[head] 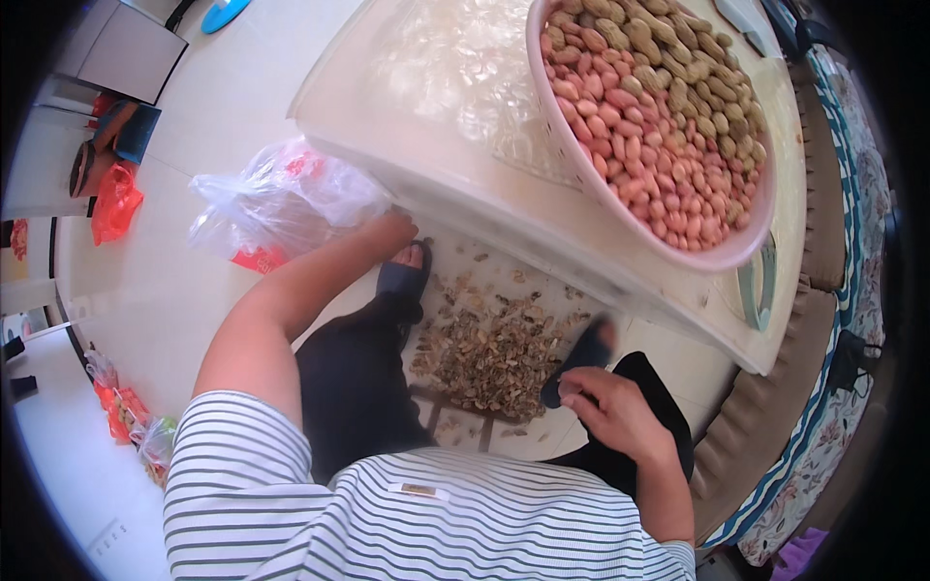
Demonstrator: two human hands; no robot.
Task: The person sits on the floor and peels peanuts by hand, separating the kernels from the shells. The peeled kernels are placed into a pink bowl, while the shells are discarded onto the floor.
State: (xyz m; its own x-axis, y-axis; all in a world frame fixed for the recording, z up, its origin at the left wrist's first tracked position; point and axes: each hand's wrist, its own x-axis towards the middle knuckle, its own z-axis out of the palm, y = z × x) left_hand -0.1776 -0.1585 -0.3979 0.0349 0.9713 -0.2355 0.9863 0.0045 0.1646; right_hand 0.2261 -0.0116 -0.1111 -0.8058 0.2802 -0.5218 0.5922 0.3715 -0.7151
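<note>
My left hand [398, 229] is at the edge of the table, beside a clear plastic bag [290, 196] with red print; its fingers are mostly hidden, so what it touches cannot be told. Above my knee, my right hand [603, 407] has its thumb and fingertips close together; whether something small lies between them is unclear. A pink plastic basket [726, 261] stands on the table, holding shelled pink peanuts [632, 145] at its near side and peanuts in the shell [676, 51] at its far side. Many empty peanut shells [494, 348] lie on the floor between my feet.
The table [450, 174] has a clear plastic cover and carries a green peeler-like tool [758, 287] near its right edge. A brown sofa [748, 421] with a patterned cover runs along the right. Red bags [118, 203] and a white cabinet [123, 51] stand at the left.
</note>
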